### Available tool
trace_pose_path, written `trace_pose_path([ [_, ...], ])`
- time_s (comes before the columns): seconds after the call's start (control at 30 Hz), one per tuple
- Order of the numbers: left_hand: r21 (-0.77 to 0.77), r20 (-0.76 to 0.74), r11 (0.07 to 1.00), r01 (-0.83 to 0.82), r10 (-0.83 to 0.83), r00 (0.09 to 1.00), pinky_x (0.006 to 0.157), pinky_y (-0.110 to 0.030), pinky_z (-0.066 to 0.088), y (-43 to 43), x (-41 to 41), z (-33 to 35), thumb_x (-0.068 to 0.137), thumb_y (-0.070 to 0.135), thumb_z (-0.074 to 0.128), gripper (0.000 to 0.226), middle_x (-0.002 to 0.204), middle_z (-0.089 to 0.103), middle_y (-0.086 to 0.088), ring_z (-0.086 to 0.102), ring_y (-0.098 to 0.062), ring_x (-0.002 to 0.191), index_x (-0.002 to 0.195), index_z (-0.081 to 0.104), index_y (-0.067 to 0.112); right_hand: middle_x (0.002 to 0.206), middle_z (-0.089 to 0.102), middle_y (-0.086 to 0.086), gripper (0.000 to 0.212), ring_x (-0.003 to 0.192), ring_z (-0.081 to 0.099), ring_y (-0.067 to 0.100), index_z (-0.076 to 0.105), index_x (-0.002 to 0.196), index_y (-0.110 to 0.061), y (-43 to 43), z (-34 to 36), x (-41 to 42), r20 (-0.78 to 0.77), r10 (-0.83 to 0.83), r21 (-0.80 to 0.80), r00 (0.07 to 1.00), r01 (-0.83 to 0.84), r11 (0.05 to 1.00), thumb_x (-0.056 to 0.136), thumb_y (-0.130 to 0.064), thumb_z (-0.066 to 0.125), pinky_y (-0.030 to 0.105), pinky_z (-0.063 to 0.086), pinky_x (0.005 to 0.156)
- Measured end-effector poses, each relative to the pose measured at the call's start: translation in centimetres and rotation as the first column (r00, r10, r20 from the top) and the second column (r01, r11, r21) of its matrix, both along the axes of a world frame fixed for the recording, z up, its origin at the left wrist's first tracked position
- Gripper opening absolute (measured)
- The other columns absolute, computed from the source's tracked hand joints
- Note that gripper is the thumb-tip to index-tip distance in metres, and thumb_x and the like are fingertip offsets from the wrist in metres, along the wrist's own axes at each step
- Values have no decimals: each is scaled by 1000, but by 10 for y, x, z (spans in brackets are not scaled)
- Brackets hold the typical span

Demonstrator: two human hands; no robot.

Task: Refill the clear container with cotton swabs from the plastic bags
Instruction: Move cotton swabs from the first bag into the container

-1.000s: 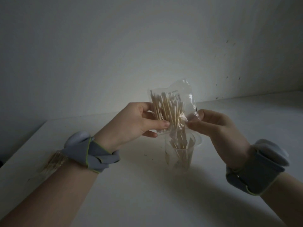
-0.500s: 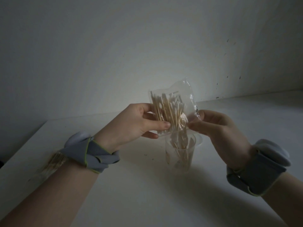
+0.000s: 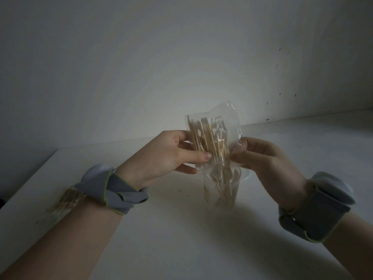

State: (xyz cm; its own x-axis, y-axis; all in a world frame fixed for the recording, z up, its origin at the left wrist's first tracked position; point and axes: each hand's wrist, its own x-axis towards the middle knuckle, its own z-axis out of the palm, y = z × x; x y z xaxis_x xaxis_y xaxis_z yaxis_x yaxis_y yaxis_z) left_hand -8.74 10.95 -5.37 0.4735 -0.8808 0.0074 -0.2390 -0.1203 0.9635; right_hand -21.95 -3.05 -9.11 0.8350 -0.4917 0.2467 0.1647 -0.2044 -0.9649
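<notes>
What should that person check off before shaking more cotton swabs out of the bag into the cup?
1. Left hand grips the plastic bag: ok.
2. Right hand pinches the bag's opposite edge: ok.
3. Bag's lower end sits right above the clear container: ok.
4. Container stands upright on the table: ok.
5. Bag's mouth is fully open underneath: cannot tell, the clear film hides it.
6. Room is left in the container: cannot tell, cotton swabs inside it already reach about the rim.
</notes>
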Motion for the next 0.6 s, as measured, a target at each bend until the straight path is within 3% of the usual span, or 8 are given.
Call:
trace_pose_path([
  [0.07,-1,-4,1000,-6,6,1000,57,-17,52,0,2,1,76,9,72,16,83,72,4,67,-3,73,90,69,16,89,67,20,42,81,63,26,55,87,16,-2,2,-1,-22,-4,-30,1000,3,1000,70,-22,58,35,47,86],
  [0.17,-1,-10,1000,-7,7,1000,56,-17,52,1,3,3,76,8,72,16,84,72,3,67,-3,74,89,69,16,92,72,8,36,90,66,20,67,90,0,-2,5,-3,-73,28,-47,997,-32,998,70,-28,56,27,46,84],
  [0.23,1,-15,1000,-1,1,1000,56,-17,52,2,2,3,76,8,72,15,82,73,5,67,-2,74,87,70,18,91,73,2,31,87,67,12,70,89,-8,1,6,-4,-83,61,-35,995,-64,997,69,-27,56,18,46,80],
  [0.3,5,-10,1000,0,0,1000,57,-17,52,2,2,3,76,8,72,15,81,73,5,67,-2,73,86,70,19,88,73,4,28,83,67,12,71,87,-5,1,5,-3,-59,61,-38,996,-63,997,68,-22,59,14,48,74],
  [0.6,-32,26,999,-17,18,999,57,-17,52,0,-2,1,76,7,73,15,82,74,3,68,-3,72,86,69,17,82,71,10,24,78,65,18,68,82,0,0,5,-3,-5,44,-85,999,-44,995,68,-19,62,21,51,76],
])
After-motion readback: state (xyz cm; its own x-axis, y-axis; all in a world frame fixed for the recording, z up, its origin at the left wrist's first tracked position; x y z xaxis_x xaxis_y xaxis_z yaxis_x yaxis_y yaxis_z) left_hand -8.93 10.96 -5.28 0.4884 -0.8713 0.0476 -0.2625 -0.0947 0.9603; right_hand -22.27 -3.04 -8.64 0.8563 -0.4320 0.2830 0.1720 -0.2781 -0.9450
